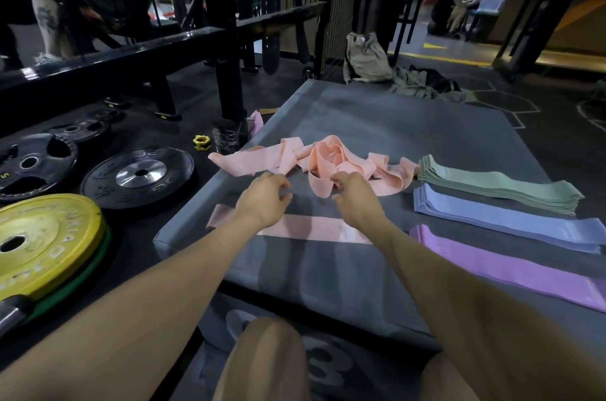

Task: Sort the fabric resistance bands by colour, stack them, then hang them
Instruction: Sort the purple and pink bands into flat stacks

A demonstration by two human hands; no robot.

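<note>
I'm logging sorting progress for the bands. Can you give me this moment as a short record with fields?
surface: grey mat
sorted stacks: green, blue, purple, at the right
pink laid flat: one band near the hands
unsorted: pink pile
left hand: fingers loosely curled, holds nothing
right hand: at the pile's edge, grip unclear
hanging: not begun

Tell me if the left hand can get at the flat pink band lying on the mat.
Probably yes. The left hand hovers just above the flat pink band on the grey mat, and nothing lies between them. The tangled pink bands sit farther away, out of the path.
</note>
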